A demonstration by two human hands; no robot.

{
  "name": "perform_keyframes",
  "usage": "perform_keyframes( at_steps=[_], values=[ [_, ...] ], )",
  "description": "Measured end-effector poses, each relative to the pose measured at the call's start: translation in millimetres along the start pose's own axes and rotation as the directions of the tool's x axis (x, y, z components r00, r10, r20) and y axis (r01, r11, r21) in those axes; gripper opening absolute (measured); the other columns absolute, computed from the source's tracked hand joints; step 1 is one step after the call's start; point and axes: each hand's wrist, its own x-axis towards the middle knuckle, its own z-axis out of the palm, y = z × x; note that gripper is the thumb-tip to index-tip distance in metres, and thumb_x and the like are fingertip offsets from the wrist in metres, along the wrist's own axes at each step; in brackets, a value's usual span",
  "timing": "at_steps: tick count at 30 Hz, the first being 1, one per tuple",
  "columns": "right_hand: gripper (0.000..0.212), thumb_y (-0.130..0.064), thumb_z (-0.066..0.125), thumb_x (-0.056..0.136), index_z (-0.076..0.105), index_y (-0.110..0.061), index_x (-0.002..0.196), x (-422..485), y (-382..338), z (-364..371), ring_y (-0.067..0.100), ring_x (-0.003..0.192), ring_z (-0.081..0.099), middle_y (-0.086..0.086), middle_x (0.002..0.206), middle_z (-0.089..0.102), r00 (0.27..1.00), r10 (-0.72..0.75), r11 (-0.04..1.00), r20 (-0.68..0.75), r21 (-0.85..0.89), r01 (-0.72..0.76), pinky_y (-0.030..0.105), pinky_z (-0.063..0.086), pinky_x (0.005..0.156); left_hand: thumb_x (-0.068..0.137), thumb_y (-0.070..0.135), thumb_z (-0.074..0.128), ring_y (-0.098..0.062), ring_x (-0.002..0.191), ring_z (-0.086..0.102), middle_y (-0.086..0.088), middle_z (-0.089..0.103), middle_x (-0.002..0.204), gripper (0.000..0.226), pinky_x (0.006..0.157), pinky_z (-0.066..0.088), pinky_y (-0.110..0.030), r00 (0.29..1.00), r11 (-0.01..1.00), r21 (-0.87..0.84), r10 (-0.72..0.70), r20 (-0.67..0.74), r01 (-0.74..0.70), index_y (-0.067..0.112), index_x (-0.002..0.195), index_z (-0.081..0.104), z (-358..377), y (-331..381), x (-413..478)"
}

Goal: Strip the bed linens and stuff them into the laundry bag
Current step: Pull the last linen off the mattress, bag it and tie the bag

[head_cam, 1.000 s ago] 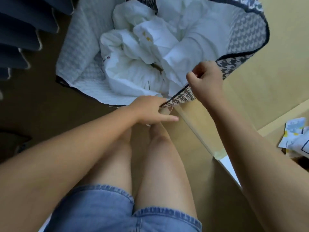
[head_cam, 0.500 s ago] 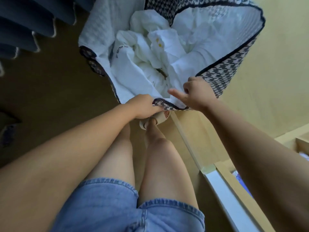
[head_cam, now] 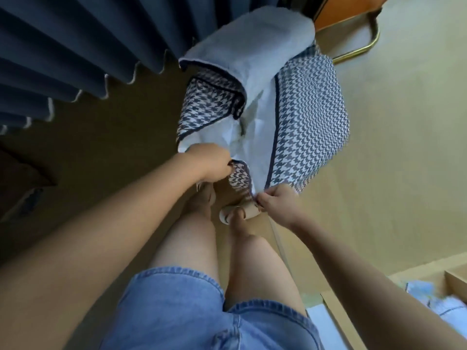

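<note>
The houndstooth laundry bag point(head_cam: 313, 117) stands on the floor ahead of my feet, its mouth narrowed to a slit. White bed linens point(head_cam: 255, 142) show through the gap inside it. My left hand point(head_cam: 209, 160) grips the bag's near rim on the left. My right hand point(head_cam: 275, 205) pinches the dark-trimmed rim at the near corner, lower and to the right. The far flap with its pale quilted lining point(head_cam: 252, 49) is folded over the top.
Dark blue curtains point(head_cam: 75, 46) hang at the upper left. A pale wall point(head_cam: 404, 147) runs along the right. A wooden piece with a brass rail point(head_cam: 364, 44) stands behind the bag. A wooden frame with patterned fabric point(head_cam: 424, 294) lies at the lower right. My feet in sandals point(head_cam: 237, 213) stand just before the bag.
The bag's mouth has been drawn from wide open to nearly closed, hiding most of the linens. My right hand has moved down and toward me along the rim.
</note>
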Motion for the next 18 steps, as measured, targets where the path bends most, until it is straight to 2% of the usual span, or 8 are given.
perform_keyframes(
  at_steps=[4,6,9,12,14,16,17,18],
  values=[
    [0.041,-0.020,0.053,0.088,0.050,-0.013,0.048,24.2,-17.6,31.4,0.010,0.043,0.042,-0.002,0.047,0.048,0.988,0.057,0.995,0.144,-0.087,-0.044,0.022,0.033,0.046,0.099,0.036,0.042,-0.026,0.079,0.051,-0.009,0.059,0.098,0.027,0.060,0.035,-0.030,0.996,0.994,-0.063,-0.083,0.015,0.084,0.013,0.090,0.052,4.8,-39.2,32.2],
    [0.035,-0.022,0.052,0.088,0.048,-0.010,0.055,39.4,-34.5,31.1,0.018,0.053,0.042,0.002,0.052,0.046,0.990,0.069,0.991,0.126,-0.124,-0.053,0.026,0.031,0.048,0.097,0.040,0.046,-0.027,0.081,0.054,-0.009,0.060,0.093,0.032,0.061,0.038,-0.030,0.998,0.991,-0.119,-0.065,-0.025,0.062,0.010,0.096,0.056,-4.8,-51.3,44.1],
    [0.028,-0.024,0.051,0.088,0.046,-0.011,0.064,57.5,-63.5,26.1,0.027,0.067,0.050,0.004,0.065,0.049,0.999,0.040,0.950,0.003,-0.310,-0.037,0.029,0.032,0.052,0.092,0.040,0.055,-0.030,0.088,0.058,-0.011,0.063,0.100,0.029,0.068,0.041,-0.032,0.979,0.927,-0.371,-0.116,-0.165,0.048,0.012,0.098,0.059,-28.8,-65.8,58.3],
    [0.024,-0.029,0.045,0.094,0.056,-0.008,0.096,78.9,-96.8,19.3,0.035,0.081,0.057,0.008,0.100,0.048,0.989,-0.065,0.841,-0.130,-0.541,-0.016,0.034,0.039,0.066,0.088,0.035,0.058,-0.032,0.091,0.061,-0.011,0.066,0.095,0.019,0.076,0.049,-0.037,0.844,0.803,-0.596,-0.322,-0.428,0.004,0.017,0.093,0.057,-56.1,-90.0,73.1],
    [0.029,-0.031,0.044,0.095,0.057,-0.009,0.108,101.1,-123.1,10.4,0.036,0.086,0.057,0.009,0.110,0.049,0.972,-0.079,0.871,-0.222,-0.489,-0.041,0.036,0.041,0.069,0.087,0.034,0.060,-0.030,0.088,0.062,-0.009,0.067,0.091,0.015,0.074,0.048,-0.034,0.724,0.696,-0.713,-0.452,-0.521,-0.079,0.019,0.089,0.058,-75.8,-107.5,78.2],
    [0.031,-0.033,0.045,0.095,0.057,-0.011,0.113,127.5,-148.2,-1.0,0.032,0.092,0.057,0.009,0.116,0.050,0.956,-0.039,0.938,-0.292,-0.341,-0.067,0.032,0.039,0.070,0.085,0.039,0.062,-0.025,0.089,0.062,-0.003,0.066,0.092,0.021,0.075,0.048,-0.034,0.638,0.547,-0.830,-0.602,-0.481,-0.111,0.020,0.092,0.058,-93.0,-127.8,82.8],
    [0.031,-0.033,0.045,0.095,0.057,-0.012,0.114,140.0,-159.3,-6.7,0.030,0.094,0.057,0.008,0.118,0.050,0.951,-0.021,0.956,-0.308,-0.285,-0.071,0.030,0.037,0.071,0.082,0.044,0.064,-0.024,0.090,0.063,-0.002,0.065,0.094,0.027,0.077,0.050,-0.035,0.620,0.451,-0.884,-0.661,-0.422,-0.121,0.021,0.093,0.054,-95.7,-141.2,91.4],
    [0.030,-0.033,0.046,0.095,0.057,-0.012,0.114,151.7,-169.8,-12.1,0.028,0.096,0.056,0.009,0.119,0.051,0.948,-0.012,0.967,-0.318,-0.245,-0.070,0.028,0.035,0.072,0.077,0.052,0.066,-0.023,0.094,0.062,-0.001,0.064,0.101,0.040,0.081,0.051,-0.037,0.641,0.333,-0.938,-0.700,-0.315,-0.097,0.020,0.097,0.052,-94.9,-158.0,104.9]
  ],
)
